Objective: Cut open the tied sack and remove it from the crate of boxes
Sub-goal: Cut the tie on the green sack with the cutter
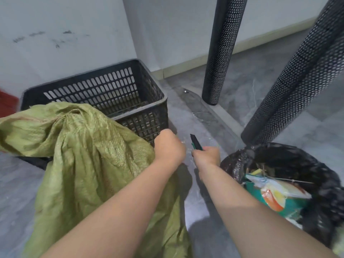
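Observation:
A crumpled green woven sack [87, 155] drapes over the front of a black slotted plastic crate [119, 94] and down onto the floor. My left hand [168, 146] is curled in a fist at the sack's right edge, by the crate's front right corner; what it holds is hidden. My right hand [206, 155] grips a green-handled utility knife [195, 142], its dark tip pointing up and away, a short gap right of my left hand. The visible part of the crate's inside looks bare; no boxes show.
A bin lined with a black bag [290, 183] and filled with wrappers stands at the right. Two black perforated metal legs [221, 53] rise behind it. A red object [6, 103] shows at the far left. Grey tiled floor, white walls behind the crate.

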A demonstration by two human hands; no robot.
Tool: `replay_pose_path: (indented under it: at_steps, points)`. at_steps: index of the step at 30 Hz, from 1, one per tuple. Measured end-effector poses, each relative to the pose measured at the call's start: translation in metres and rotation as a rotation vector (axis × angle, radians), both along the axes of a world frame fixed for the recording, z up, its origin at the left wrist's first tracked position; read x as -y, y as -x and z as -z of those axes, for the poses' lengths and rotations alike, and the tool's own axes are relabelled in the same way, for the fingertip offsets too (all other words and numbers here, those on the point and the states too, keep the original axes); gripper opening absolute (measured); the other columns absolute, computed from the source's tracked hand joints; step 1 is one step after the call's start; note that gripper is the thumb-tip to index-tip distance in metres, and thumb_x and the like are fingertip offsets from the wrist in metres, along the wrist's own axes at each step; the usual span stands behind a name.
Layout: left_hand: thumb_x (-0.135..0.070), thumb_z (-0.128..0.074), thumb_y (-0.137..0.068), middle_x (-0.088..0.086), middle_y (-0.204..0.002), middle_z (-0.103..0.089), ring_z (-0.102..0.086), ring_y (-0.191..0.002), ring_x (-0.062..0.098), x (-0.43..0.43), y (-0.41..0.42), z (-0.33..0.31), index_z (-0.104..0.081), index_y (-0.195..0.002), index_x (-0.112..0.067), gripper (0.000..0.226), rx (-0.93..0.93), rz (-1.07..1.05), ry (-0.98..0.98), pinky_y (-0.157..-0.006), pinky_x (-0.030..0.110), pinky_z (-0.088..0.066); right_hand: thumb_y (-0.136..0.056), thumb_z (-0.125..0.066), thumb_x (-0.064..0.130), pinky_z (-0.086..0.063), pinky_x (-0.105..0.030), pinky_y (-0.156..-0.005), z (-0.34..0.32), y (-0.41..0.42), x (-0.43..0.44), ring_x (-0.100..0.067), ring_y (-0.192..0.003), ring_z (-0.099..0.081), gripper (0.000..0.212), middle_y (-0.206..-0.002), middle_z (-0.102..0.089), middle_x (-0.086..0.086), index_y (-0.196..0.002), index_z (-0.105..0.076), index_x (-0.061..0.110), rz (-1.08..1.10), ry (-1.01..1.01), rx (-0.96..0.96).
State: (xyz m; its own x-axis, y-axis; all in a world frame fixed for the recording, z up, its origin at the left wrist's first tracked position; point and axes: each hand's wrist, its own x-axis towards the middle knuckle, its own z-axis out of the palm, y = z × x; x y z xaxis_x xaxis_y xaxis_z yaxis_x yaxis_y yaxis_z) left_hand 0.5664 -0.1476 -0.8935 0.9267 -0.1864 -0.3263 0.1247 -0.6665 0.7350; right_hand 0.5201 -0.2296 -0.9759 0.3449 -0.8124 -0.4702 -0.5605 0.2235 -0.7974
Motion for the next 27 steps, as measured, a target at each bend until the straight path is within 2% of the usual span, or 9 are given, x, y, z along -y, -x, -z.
replay_pose_path:
  at_steps: [1, 5, 7, 10, 13, 15, 19, 23, 27]
  points:
    - [-0.007, -0.058, -0.088, 0.021, -0.1, -0.073, -0.072, -0.095, 0.038, 0.001, 0.003, 0.001, -0.072, -0.092, -0.002, 0.015, 0.058, 0.1, -0.121, -0.077, 0.032, -0.056, -0.072, -0.07, 0.009, -0.035, -0.025, -0.048, 0.011, 0.001, 0.001, -0.027, -0.062, -0.058, 0.004, -0.063, -0.058, -0.007, -0.076, -0.07, 0.007, -0.002, -0.01, -0.009]
    - [0.001, -0.058, -0.093, 0.022, -0.119, -0.067, -0.064, -0.116, 0.04, 0.009, 0.006, 0.01, -0.063, -0.111, 0.0, 0.019, 0.11, 0.348, -0.389, -0.088, 0.039, -0.051, -0.077, -0.072, 0.019, -0.036, -0.027, -0.05, 0.051, 0.003, -0.003, -0.03, -0.07, -0.064, 0.019, -0.077, -0.066, -0.009, -0.092, -0.07, 0.009, -0.036, -0.029, -0.079]
    - [0.001, -0.059, -0.093, 0.022, -0.122, -0.067, -0.063, -0.117, 0.04, 0.011, 0.006, 0.019, -0.063, -0.113, 0.0, 0.021, 0.099, 0.418, -0.46, -0.089, 0.039, -0.051, -0.08, -0.075, 0.027, -0.042, -0.029, -0.06, 0.071, 0.005, -0.007, -0.031, -0.083, -0.067, 0.03, -0.092, -0.072, -0.011, -0.104, -0.068, 0.011, -0.093, -0.016, -0.143]
    - [0.002, -0.06, -0.092, 0.022, -0.12, -0.068, -0.064, -0.116, 0.04, 0.011, 0.01, 0.029, -0.063, -0.112, -0.001, 0.021, 0.103, 0.504, -0.537, -0.089, 0.04, -0.052, -0.085, -0.074, 0.03, -0.054, -0.036, -0.08, 0.099, 0.01, -0.012, -0.035, -0.102, -0.068, 0.033, -0.105, -0.071, -0.016, -0.111, -0.067, 0.011, -0.128, -0.017, -0.238]
    - [0.0, -0.062, -0.093, 0.02, -0.116, -0.068, -0.065, -0.111, 0.038, 0.011, 0.011, 0.034, -0.055, -0.095, -0.009, 0.011, 0.102, 0.566, -0.578, -0.079, 0.036, -0.048, -0.099, -0.053, 0.016, -0.045, -0.041, -0.098, 0.116, 0.012, -0.018, -0.039, -0.118, -0.057, 0.029, -0.131, -0.057, -0.017, -0.126, -0.061, 0.009, -0.118, -0.013, -0.368]
    - [-0.004, -0.063, -0.095, 0.018, -0.116, -0.068, -0.065, -0.112, 0.037, 0.01, 0.009, 0.036, -0.052, -0.093, -0.011, 0.013, 0.111, 0.58, -0.59, -0.077, 0.034, -0.045, -0.103, -0.038, 0.009, -0.037, -0.043, -0.104, 0.129, 0.014, -0.02, -0.039, -0.126, -0.048, 0.037, -0.143, -0.047, -0.017, -0.137, -0.055, 0.006, -0.189, 0.045, -0.476]
    - [-0.001, -0.06, -0.095, 0.02, -0.116, -0.067, -0.065, -0.111, 0.038, 0.006, 0.006, 0.04, -0.055, -0.095, -0.009, 0.009, 0.108, 0.557, -0.571, -0.077, 0.033, -0.045, -0.098, -0.05, 0.012, -0.04, -0.04, -0.101, 0.135, 0.023, -0.023, -0.038, -0.128, -0.047, 0.038, -0.139, -0.047, -0.02, -0.136, -0.052, 0.006, -0.39, 0.132, -0.541]
    - [-0.005, -0.062, -0.096, 0.019, -0.117, -0.067, -0.065, -0.112, 0.036, 0.001, 0.003, 0.043, -0.054, -0.093, -0.01, 0.01, 0.112, 0.552, -0.561, -0.077, 0.032, -0.045, -0.094, -0.048, 0.0, -0.045, -0.036, -0.09, 0.138, 0.024, -0.031, -0.036, -0.117, -0.056, 0.038, -0.126, -0.059, -0.02, -0.128, -0.061, 0.009, -0.307, 0.28, -0.618]
    - [-0.005, -0.064, -0.095, 0.018, -0.115, -0.067, -0.065, -0.109, 0.036, -0.001, 0.001, 0.044, -0.045, -0.08, -0.013, 0.025, 0.103, 0.546, -0.554, -0.078, 0.034, -0.048, -0.092, -0.055, 0.003, -0.046, -0.036, -0.094, 0.131, 0.025, -0.03, -0.035, -0.121, -0.056, 0.036, -0.128, -0.058, -0.018, -0.129, -0.058, 0.008, -0.307, 0.236, -0.607]
